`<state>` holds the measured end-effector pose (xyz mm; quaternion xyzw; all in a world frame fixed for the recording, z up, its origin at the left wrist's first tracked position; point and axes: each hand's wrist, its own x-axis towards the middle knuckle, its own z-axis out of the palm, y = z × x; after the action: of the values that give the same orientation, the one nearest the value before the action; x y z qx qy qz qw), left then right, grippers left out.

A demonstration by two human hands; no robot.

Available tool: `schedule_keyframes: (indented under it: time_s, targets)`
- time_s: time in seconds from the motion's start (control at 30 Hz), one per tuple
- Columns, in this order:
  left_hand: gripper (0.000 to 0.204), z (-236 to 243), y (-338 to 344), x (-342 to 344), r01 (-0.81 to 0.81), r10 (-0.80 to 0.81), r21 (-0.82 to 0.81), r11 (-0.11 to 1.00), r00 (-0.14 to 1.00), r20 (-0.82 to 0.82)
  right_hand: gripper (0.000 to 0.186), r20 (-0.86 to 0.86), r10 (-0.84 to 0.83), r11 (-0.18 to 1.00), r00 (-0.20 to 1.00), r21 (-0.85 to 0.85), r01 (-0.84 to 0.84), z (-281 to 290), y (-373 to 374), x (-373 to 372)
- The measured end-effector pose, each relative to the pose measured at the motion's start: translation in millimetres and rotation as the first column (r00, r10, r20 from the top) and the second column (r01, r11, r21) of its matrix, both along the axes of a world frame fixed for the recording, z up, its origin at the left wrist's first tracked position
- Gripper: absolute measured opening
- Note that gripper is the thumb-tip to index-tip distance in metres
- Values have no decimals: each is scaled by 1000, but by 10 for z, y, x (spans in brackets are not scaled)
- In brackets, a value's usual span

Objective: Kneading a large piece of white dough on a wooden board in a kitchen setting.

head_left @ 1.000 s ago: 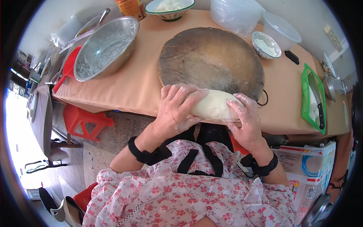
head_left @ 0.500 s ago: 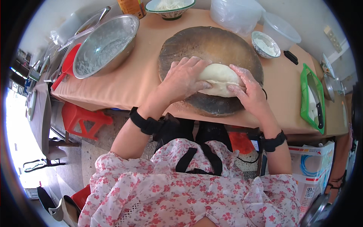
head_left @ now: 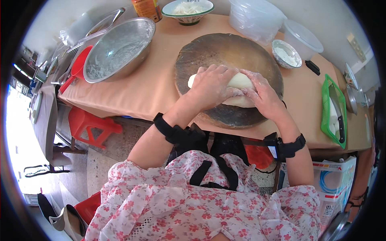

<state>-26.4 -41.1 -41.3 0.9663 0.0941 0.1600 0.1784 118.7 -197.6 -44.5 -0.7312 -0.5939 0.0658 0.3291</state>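
A thick, pale roll of dough [head_left: 241, 81] lies crosswise on the round wooden chopping board [head_left: 225, 50]. My left hand [head_left: 213, 86] is curled over its middle, and a rounded end pokes out to the left of the fingers. On the right end, my right hand [head_left: 264, 94] grips the dough with flour on its fingers. My two thumbs nearly meet at the near side. Part of the dough is hidden under both hands.
A floury steel basin [head_left: 120, 52] and a red dipper [head_left: 79, 66] stand at left. Farther back are a bowl of white shreds [head_left: 188, 9] and plastic tubs [head_left: 257, 20]. At right sit a flour bowl [head_left: 286, 54] and a green basket [head_left: 326, 116] holding a knife [head_left: 341, 124].
My left hand has slid right along the dough toward my right hand, baring the dough's left end. The thumbs have come closer together. The whole view has shifted slightly.
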Motion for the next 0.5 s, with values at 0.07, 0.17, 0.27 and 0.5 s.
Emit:
schedule_keyframes:
  time_s: [0.07, 0.17, 0.27, 0.5]
  targets:
    - [53, -17, -28, -24, 15, -15, 7, 1000, 1000, 28, 50, 13, 20, 1000, 1000, 19, -20, -31, -42, -36]
    - [49, -140, -81, -127, 29, -39, 57, 998, 982, 185, 51, 124, -43, 995, 991, 96, 31, -89, -131, -197]
    - [51, -283, -186, -245, 0, -73, 195, 981, 927, 369, 52, 282, -98, 982, 954, 181, 47, -159, -246, -374]
    - [58, -346, -183, -214, 4, -106, 249, 968, 910, 400, 50, 280, -116, 979, 953, 197, 61, -157, -263, -376]
